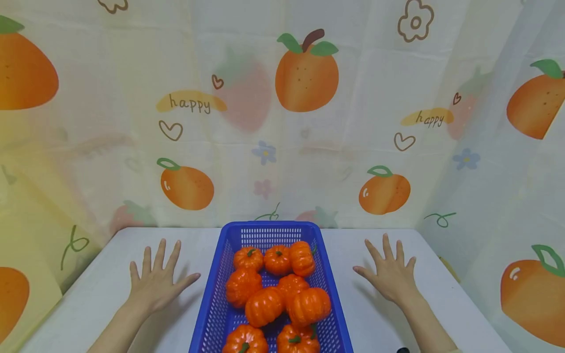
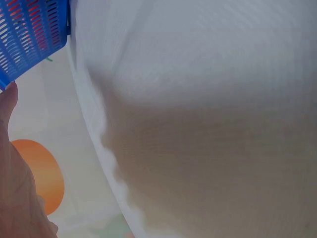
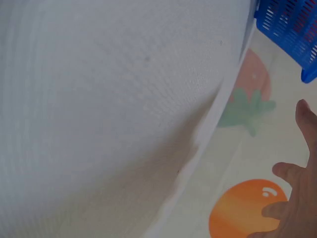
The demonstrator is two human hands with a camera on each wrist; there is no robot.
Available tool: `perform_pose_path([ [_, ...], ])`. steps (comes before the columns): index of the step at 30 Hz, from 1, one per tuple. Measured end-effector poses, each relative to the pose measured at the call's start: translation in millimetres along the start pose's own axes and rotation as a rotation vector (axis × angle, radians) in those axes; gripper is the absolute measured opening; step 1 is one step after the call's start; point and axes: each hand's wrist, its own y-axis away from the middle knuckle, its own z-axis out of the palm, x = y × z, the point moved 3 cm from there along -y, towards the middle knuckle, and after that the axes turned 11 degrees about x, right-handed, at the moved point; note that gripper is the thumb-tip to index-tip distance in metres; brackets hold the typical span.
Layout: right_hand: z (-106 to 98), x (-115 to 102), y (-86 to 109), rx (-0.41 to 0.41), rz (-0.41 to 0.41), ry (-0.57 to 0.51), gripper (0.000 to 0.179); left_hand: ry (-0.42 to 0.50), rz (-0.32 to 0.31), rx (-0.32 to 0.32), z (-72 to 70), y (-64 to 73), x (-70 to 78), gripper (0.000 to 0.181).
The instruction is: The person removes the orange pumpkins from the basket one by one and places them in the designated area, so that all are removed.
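Observation:
A blue plastic basket [image 1: 270,225] with slotted walls stands mid-table and holds several shiny orange toy pumpkins [image 1: 265,306] with green stems. To its left my left hand [image 1: 155,283] is spread, fingers straight and thumb toward the basket, holding nothing. On the other side my right hand [image 1: 393,275] is spread the same way, apart from the basket and with nothing in it. The left wrist view catches part of the left hand [image 2: 22,183] near a basket corner [image 2: 37,34]. In the right wrist view, the right hand's fingers [image 3: 287,173] show below another basket corner [image 3: 292,29].
The white table [image 1: 190,240] extends to both sides of the basket. Behind it hangs a curtain [image 1: 282,162] printed with oranges, strawberries and flowers, which also runs along both sides. A small black object [image 1: 402,350] shows at the bottom edge near the right forearm.

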Motion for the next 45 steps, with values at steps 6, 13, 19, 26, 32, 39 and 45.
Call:
perform_pose_path([
  [6,-1.1,-0.1,-0.5,0.017,-0.014,0.003,0.084,0.013,-0.011,-0.008,0.4,0.9,0.2,0.103],
  [13,-16.0,-7.9,-1.5,0.080,-0.049,-0.111,0.078,0.156,-0.045,-0.062,-10.1,-1.2,7.3,0.099],
  [19,-35.0,-30.2,-1.0,0.069,-0.078,-0.354,0.066,0.617,-0.109,-0.277,-24.4,-1.7,23.8,0.087],
  [26,-59.4,-66.8,6.5,0.052,-0.193,-0.635,0.050,1.041,-0.159,-0.471,-23.2,8.0,33.1,0.070],
  [32,-72.3,-90.3,15.1,-0.149,-0.303,-0.837,0.050,1.139,-0.122,-0.575,-13.2,8.0,33.3,0.069],
  [39,-72.4,-107.9,24.2,-0.328,-0.476,-0.876,0.053,1.239,-0.130,-0.650,-7.3,6.8,34.5,0.070],
  [45,-68.1,-111.5,27.9,-0.409,-0.514,-0.880,0.055,1.261,-0.123,-0.646,-3.2,8.4,35.1,0.074],
])
